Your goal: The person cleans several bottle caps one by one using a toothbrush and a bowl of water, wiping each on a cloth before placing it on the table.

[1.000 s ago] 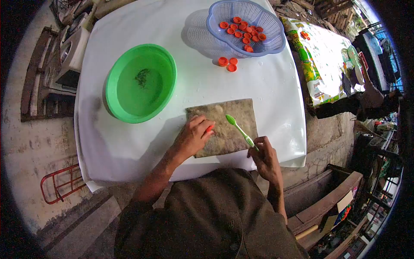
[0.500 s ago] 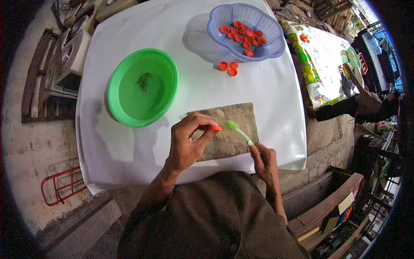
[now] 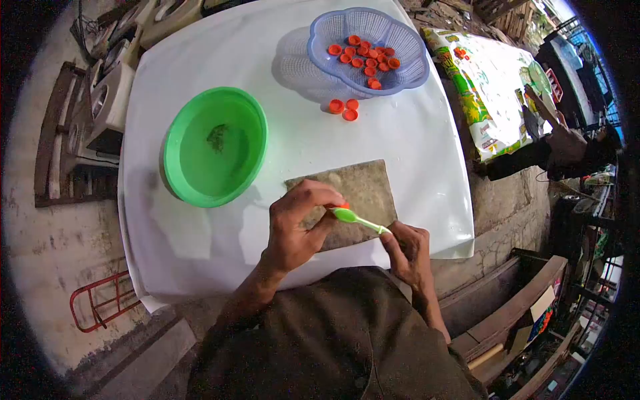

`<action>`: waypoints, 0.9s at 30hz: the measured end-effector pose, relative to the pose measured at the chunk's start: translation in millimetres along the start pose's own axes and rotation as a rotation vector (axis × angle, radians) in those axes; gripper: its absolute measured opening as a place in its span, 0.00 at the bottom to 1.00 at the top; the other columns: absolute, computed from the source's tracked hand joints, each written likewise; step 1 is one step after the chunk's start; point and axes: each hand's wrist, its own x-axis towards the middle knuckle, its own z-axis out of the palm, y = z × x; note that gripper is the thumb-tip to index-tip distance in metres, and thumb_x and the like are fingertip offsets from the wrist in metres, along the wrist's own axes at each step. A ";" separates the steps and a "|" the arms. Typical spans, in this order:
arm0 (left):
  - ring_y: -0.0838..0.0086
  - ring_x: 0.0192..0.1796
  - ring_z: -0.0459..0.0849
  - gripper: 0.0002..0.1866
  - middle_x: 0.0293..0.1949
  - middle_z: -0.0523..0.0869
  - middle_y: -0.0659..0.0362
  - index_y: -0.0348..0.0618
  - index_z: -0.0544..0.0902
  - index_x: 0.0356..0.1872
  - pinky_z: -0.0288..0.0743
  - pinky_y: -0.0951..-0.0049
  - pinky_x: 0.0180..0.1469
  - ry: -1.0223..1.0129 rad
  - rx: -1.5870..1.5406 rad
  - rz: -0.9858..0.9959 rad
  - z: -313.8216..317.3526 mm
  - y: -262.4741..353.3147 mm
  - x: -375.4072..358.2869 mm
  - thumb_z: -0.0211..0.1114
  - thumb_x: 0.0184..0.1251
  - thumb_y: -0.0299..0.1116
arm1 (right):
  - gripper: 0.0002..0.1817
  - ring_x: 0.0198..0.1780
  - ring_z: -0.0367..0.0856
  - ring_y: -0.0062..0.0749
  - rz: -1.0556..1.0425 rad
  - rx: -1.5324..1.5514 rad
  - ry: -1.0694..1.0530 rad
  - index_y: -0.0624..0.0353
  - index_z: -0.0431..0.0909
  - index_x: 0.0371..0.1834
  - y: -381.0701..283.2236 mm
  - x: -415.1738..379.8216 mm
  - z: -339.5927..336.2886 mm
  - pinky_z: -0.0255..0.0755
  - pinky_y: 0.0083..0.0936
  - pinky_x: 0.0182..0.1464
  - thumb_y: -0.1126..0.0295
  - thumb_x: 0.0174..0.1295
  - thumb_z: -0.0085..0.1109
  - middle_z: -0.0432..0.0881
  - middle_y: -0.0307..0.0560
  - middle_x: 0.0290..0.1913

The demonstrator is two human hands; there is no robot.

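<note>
White sheeting covers the table (image 3: 200, 233), the biggest thing in view, and it looks wet and slick in patches. On its left half sits a green basin (image 3: 215, 147) holding water with a dark speck of debris in it. At the far edge stands a pale blue basket (image 3: 369, 50) with a scatter of orange bottle caps (image 3: 363, 53) inside, and three more caps (image 3: 343, 108) lie loose on the sheet just in front of it. Nearer the person lies a worn brownish mat (image 3: 360, 187), flat on the sheet, partly hidden by the hands.

Over that mat the left hand (image 3: 300, 223) is closed around a single orange cap (image 3: 345, 206), pinched between thumb and fingertips so that only a sliver of it shows. The right hand (image 3: 408, 247) is closed on the handle end of a green toothbrush (image 3: 357, 219), whose head is laid against the cap.

A cap like this is probably light, stiff plastic, small enough to slip out of wet fingers, so holding it by the ridged rim, as the left hand seems to do, should give the surest hold and leave the inside open to the bristles. The toothbrush is thin and a little springy; gripped far back on the handle it will likely flex, and a hold closer to the head would give firmer pressure.

At the right, beyond the table, a printed cloth (image 3: 493, 87) covers another surface, where another person's arm (image 3: 560, 143) is at work.
</note>
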 end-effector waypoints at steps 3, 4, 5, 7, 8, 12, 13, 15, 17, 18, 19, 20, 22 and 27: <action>0.68 0.44 0.84 0.09 0.40 0.85 0.54 0.39 0.82 0.39 0.78 0.72 0.49 0.056 0.094 0.033 -2.9 -7.3 0.0 0.70 0.57 0.20 | 0.16 0.19 0.63 0.19 0.153 -0.053 0.048 0.66 0.76 0.24 18.4 4.4 -3.0 0.56 0.23 0.21 0.67 0.66 0.63 0.69 0.42 0.16; 0.68 0.44 0.84 0.09 0.40 0.86 0.54 0.39 0.82 0.39 0.78 0.71 0.49 0.039 0.073 0.005 -1.8 -6.6 0.8 0.70 0.57 0.20 | 0.16 0.19 0.64 0.20 0.106 -0.039 0.039 0.66 0.77 0.24 15.1 2.6 -4.8 0.56 0.24 0.21 0.66 0.66 0.62 0.70 0.43 0.17; 0.68 0.44 0.85 0.09 0.40 0.86 0.54 0.39 0.82 0.39 0.78 0.71 0.49 0.018 0.050 -0.026 0.1 -4.3 1.2 0.69 0.57 0.19 | 0.16 0.19 0.63 0.20 0.065 -0.017 0.030 0.66 0.77 0.24 8.1 0.1 -5.0 0.56 0.24 0.21 0.66 0.67 0.62 0.70 0.43 0.16; 0.68 0.43 0.85 0.09 0.39 0.86 0.54 0.39 0.82 0.39 0.78 0.71 0.49 0.009 0.046 -0.032 2.5 -2.7 0.3 0.68 0.57 0.18 | 0.17 0.18 0.63 0.21 -0.019 0.028 0.024 0.65 0.77 0.23 -12.3 0.6 -1.6 0.55 0.24 0.21 0.65 0.68 0.61 0.70 0.44 0.16; 0.68 0.43 0.85 0.10 0.39 0.86 0.54 0.39 0.82 0.39 0.79 0.71 0.49 0.025 0.065 -0.004 3.0 -2.8 -0.2 0.68 0.57 0.17 | 0.17 0.18 0.63 0.22 0.002 -0.022 0.033 0.65 0.76 0.23 -3.7 2.4 0.9 0.55 0.25 0.21 0.65 0.67 0.61 0.70 0.45 0.16; 0.65 0.43 0.86 0.12 0.39 0.85 0.56 0.41 0.82 0.39 0.80 0.69 0.47 0.048 0.115 0.013 -4.2 -3.8 -0.4 0.68 0.55 0.16 | 0.17 0.18 0.64 0.22 0.123 -0.072 0.072 0.65 0.75 0.22 27.8 6.2 0.8 0.56 0.25 0.21 0.65 0.66 0.63 0.70 0.45 0.16; 0.66 0.42 0.85 0.11 0.39 0.86 0.56 0.40 0.82 0.39 0.79 0.70 0.47 0.032 0.110 0.009 -4.6 -3.5 0.9 0.69 0.55 0.17 | 0.17 0.18 0.63 0.23 0.062 -0.035 0.066 0.66 0.75 0.22 23.5 6.3 0.1 0.56 0.26 0.21 0.65 0.66 0.62 0.69 0.45 0.16; 0.69 0.41 0.84 0.10 0.39 0.86 0.54 0.39 0.82 0.39 0.78 0.72 0.47 -0.011 0.096 -0.010 -4.6 -1.1 1.4 0.70 0.55 0.19 | 0.17 0.18 0.62 0.23 -0.043 0.043 0.055 0.66 0.75 0.22 3.8 -0.5 -0.6 0.57 0.26 0.21 0.66 0.66 0.62 0.68 0.46 0.15; 0.69 0.41 0.83 0.10 0.38 0.85 0.54 0.39 0.82 0.38 0.77 0.72 0.46 0.022 0.124 0.037 -2.7 0.7 2.0 0.70 0.55 0.19 | 0.17 0.18 0.62 0.23 -0.010 0.028 0.069 0.66 0.75 0.22 -2.1 1.8 2.9 0.57 0.26 0.22 0.67 0.66 0.61 0.67 0.45 0.15; 0.69 0.41 0.83 0.10 0.38 0.84 0.54 0.39 0.83 0.38 0.77 0.72 0.46 0.041 0.139 0.061 -2.6 1.3 2.0 0.71 0.55 0.20 | 0.17 0.18 0.62 0.23 0.022 -0.016 0.089 0.66 0.75 0.22 8.9 3.4 5.4 0.57 0.26 0.22 0.67 0.66 0.61 0.67 0.45 0.15; 0.69 0.41 0.83 0.10 0.37 0.84 0.55 0.39 0.83 0.38 0.77 0.72 0.45 0.051 0.126 0.039 -3.9 0.6 0.3 0.71 0.55 0.20 | 0.16 0.19 0.62 0.22 0.053 -0.062 0.104 0.66 0.75 0.22 21.9 4.9 7.6 0.57 0.26 0.22 0.67 0.66 0.61 0.67 0.44 0.15; 0.69 0.41 0.83 0.09 0.37 0.83 0.55 0.40 0.83 0.37 0.77 0.72 0.45 0.064 0.114 0.017 -6.4 -1.4 -1.6 0.71 0.55 0.20 | 0.16 0.19 0.62 0.20 0.065 -0.147 0.112 0.66 0.76 0.22 38.0 7.7 7.6 0.56 0.25 0.22 0.67 0.66 0.62 0.67 0.43 0.14; 0.69 0.40 0.82 0.09 0.37 0.82 0.56 0.40 0.83 0.36 0.76 0.72 0.45 0.060 0.117 0.001 -7.7 -3.3 -0.5 0.71 0.54 0.20 | 0.17 0.20 0.62 0.20 0.085 -0.035 0.091 0.66 0.76 0.22 31.7 4.9 4.1 0.55 0.25 0.22 0.66 0.65 0.62 0.67 0.42 0.15; 0.70 0.41 0.82 0.08 0.38 0.81 0.56 0.40 0.83 0.36 0.76 0.72 0.45 0.015 0.144 0.047 -7.1 3.6 0.1 0.71 0.55 0.21 | 0.18 0.20 0.62 0.18 0.053 0.062 -0.003 0.67 0.74 0.21 -10.2 -0.5 5.8 0.54 0.25 0.21 0.66 0.65 0.64 0.67 0.41 0.15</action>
